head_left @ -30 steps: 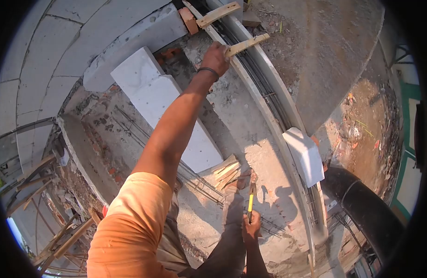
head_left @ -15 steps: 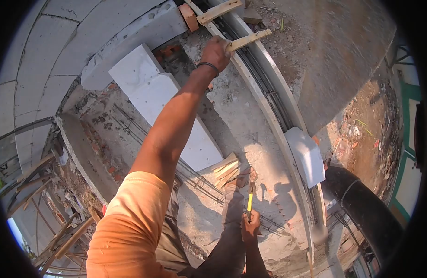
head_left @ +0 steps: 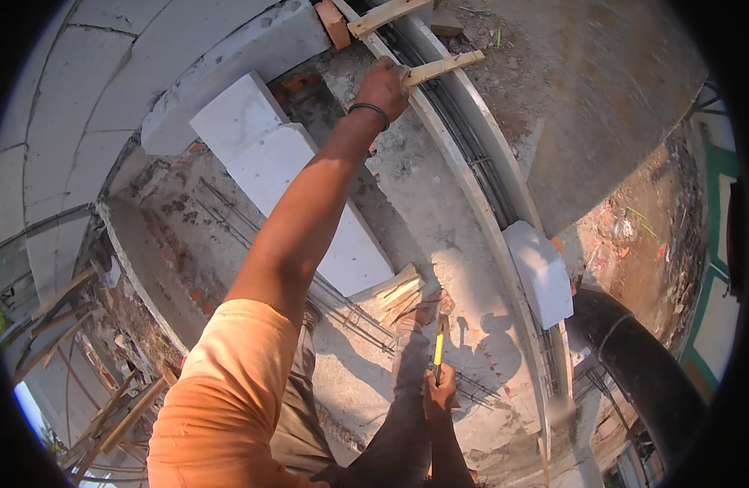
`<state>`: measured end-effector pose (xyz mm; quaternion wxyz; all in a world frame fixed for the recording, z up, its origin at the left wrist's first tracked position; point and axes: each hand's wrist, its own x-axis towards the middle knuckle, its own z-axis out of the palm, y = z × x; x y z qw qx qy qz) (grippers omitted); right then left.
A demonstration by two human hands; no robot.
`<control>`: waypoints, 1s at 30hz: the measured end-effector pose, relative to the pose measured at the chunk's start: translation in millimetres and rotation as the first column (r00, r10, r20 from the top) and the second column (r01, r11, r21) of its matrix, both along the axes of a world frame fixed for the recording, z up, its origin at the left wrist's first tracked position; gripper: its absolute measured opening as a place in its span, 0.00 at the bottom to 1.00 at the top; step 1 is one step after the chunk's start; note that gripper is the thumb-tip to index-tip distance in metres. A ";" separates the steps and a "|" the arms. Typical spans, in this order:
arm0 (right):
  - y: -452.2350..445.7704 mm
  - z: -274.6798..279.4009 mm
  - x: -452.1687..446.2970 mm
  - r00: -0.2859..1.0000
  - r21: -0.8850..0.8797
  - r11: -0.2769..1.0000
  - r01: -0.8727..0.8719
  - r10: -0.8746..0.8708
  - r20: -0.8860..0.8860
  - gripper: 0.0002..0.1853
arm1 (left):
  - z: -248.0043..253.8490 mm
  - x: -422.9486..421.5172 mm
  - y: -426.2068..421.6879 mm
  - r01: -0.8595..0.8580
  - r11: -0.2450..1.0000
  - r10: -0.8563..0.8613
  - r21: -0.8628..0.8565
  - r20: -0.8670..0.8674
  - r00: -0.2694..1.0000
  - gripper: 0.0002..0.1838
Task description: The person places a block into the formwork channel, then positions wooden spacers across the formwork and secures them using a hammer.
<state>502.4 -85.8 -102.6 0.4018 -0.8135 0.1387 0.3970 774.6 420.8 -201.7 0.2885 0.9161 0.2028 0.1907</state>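
My left hand (head_left: 384, 86), with a dark band at the wrist, is closed around the near end of a wooden strip (head_left: 446, 68). That strip lies across the two boards of a long curved formwork channel (head_left: 460, 134), which has steel bars inside. Lower down, my right hand (head_left: 439, 392) is wrapped round the handle of a hammer (head_left: 439, 348) with a yellow and black grip. The hammer points away from my body, its head small and hard to make out. A bundle of short wood strips (head_left: 399, 294) lies beside my foot.
A second wooden strip (head_left: 388, 16) crosses the channel farther up, near a brick (head_left: 333, 24). White blocks (head_left: 256, 154) lie left of the channel, and another white block (head_left: 539, 272) sits on it. Rebar (head_left: 354, 317) lies near my legs. A black pipe (head_left: 627, 342) stands at right.
The view shifts slightly. My left hand stays on the wooden strip, and my right hand keeps the hammer at nearly the same place.
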 end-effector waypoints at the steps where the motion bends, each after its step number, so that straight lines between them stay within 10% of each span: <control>1: 3.5 1.5 0.1 1.000 -0.002 1.000 0.015 -0.015 -0.011 0.14 | 2.1 0.2 -0.5 -0.001 1.000 0.001 0.007 -0.021 1.000 0.17; 12: -17.6 -62.6 -49.8 0.999 -0.052 0.998 -0.044 0.043 -0.018 0.14 | -3.4 3.0 -0.1 -0.027 1.000 0.028 0.010 -0.065 0.998 0.17; 14: 54.7 -1.6 -5.1 0.958 -0.124 0.989 0.082 -0.113 -0.265 0.11 | 4.7 -11.5 -7.3 -0.036 0.998 0.036 -0.046 0.009 0.999 0.18; 19: 48.6 -65.1 -52.6 0.918 0.015 0.976 0.215 -0.197 -0.343 0.06 | -1.2 -99.0 -67.9 -0.213 0.884 0.267 -0.416 0.076 0.961 0.20; 25: 54.7 -67.3 -31.3 0.930 0.044 0.998 0.037 -0.018 -0.368 0.14 | -72.0 -190.5 -178.4 -0.542 0.665 0.475 -0.514 -0.270 0.838 0.18; 30: 59.0 -73.7 -21.2 0.925 0.088 0.991 0.105 -0.064 -0.374 0.16 | -125.2 -147.2 -202.5 -0.447 0.701 0.086 -0.556 -0.556 0.827 0.22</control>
